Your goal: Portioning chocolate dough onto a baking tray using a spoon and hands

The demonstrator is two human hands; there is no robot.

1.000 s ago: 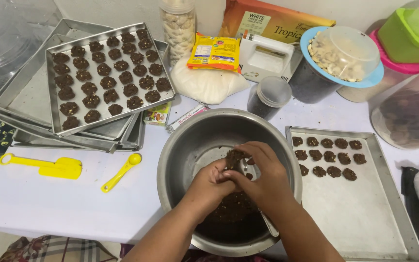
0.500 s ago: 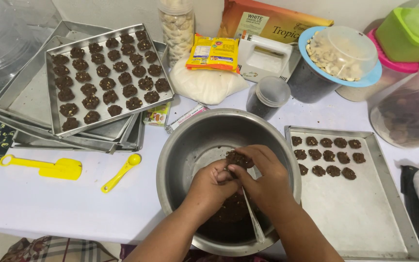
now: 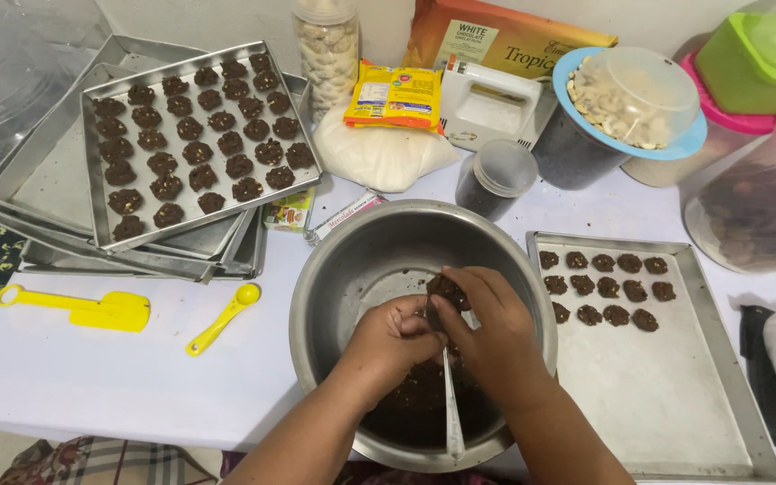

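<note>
Left hand [image 3: 397, 337] and right hand [image 3: 487, 328] pinch 1 dough lump [image 3: 446, 289] (spoon [image 3: 451, 404] half hidden) over bowl [image 3: 334, 269]; fingertips obscured.

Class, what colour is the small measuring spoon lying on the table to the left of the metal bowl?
Bright yellow measuring spoon; the head view shows it.

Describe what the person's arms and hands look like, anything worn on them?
Both forearms are bare, with no sleeves in view. The left hand and right hand wear no gloves, and no rings, watch or bracelets show. Dark crumbs cling to the fingertips.
</note>
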